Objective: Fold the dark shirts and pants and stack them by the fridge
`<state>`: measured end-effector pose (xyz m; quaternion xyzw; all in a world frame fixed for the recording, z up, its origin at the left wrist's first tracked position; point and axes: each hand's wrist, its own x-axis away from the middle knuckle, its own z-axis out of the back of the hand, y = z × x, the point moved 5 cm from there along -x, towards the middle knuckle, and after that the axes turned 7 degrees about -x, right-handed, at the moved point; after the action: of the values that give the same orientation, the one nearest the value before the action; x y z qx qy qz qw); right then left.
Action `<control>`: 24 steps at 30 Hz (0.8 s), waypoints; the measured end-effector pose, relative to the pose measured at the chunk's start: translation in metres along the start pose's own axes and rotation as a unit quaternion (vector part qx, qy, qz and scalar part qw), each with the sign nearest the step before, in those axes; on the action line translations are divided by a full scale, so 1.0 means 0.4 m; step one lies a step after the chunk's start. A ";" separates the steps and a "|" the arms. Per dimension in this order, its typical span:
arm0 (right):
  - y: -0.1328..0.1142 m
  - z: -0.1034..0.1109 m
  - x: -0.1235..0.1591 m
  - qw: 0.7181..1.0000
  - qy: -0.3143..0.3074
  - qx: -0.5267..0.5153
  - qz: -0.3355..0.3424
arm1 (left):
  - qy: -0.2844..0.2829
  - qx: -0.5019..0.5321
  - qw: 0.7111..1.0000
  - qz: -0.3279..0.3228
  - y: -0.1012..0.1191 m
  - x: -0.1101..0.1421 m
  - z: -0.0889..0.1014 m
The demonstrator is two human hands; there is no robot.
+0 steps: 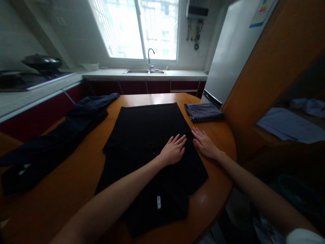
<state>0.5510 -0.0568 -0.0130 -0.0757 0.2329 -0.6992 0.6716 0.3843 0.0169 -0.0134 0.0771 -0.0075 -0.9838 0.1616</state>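
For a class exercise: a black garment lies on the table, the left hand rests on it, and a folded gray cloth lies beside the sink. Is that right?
Not quite: the folded gray cloth is on the table, not beside the sink, as the head view shows. The rest stands: the black garment is on the table, the left hand resting on it.

wok (42, 62) on stove (27, 83), L | faucet (149, 60) @ sink (137, 71), below wdw (159, 30) | fridge (228, 47), R

no legible text: the tag (158, 202) on the black garment (144, 127) and fridge (227, 54) sticker (262, 13) are blurred.
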 end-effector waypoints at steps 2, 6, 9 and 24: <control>-0.049 -0.001 0.039 0.997 -0.038 -0.031 0.055 | 0.001 0.004 1.000 0.002 -0.002 -0.001 -0.001; -0.147 0.001 0.151 0.982 -0.120 -0.065 0.132 | 0.007 0.009 1.000 0.002 -0.005 -0.005 -0.002; -0.184 0.016 0.232 0.974 -0.149 -0.087 0.146 | 0.010 0.010 1.000 0.007 -0.006 -0.006 -0.001; -0.185 0.093 0.197 0.969 0.082 -0.227 0.054 | -0.038 0.219 0.975 0.011 -0.112 -0.038 0.182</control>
<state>0.4930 -0.1430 0.0350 -0.1557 0.4434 -0.5944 0.6526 0.3732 0.0633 0.0590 0.0733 -0.2298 -0.9587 0.1510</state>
